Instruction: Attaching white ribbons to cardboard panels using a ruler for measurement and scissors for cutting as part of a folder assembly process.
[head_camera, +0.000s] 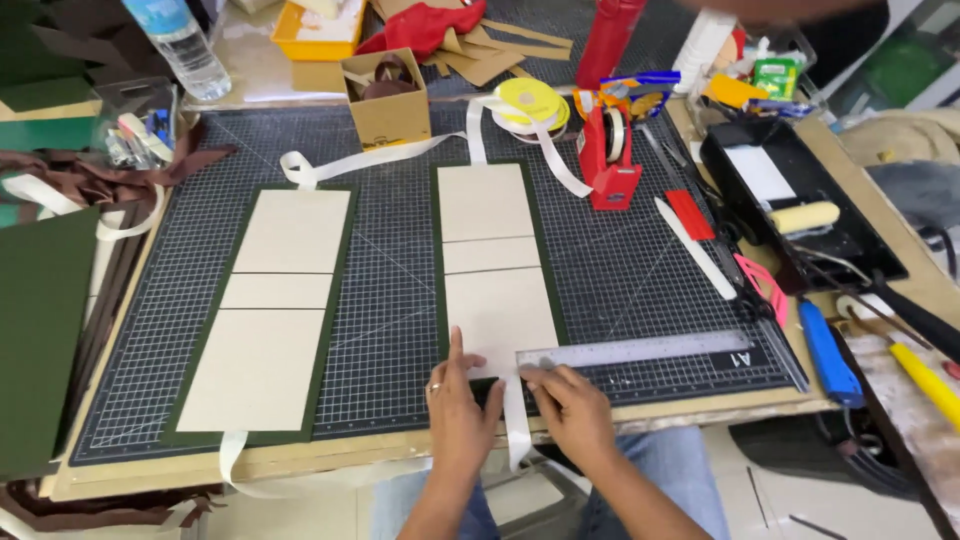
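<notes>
The left hand (458, 405) lies flat, fingers extended, on the lower end of the right-hand cover of three beige card panels on dark green paper (495, 262), near the front edge of the dark gridded cutting mat (400, 240). The right hand (572, 408), fingers curled, pinches the white ribbon (516, 415) just below the steel ruler (640, 349). A second, similar cover (268, 312) lies left.

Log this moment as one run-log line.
left hand: flat on board panel | right hand: on white ribbon beside steel ruler | cutting mat
</notes>
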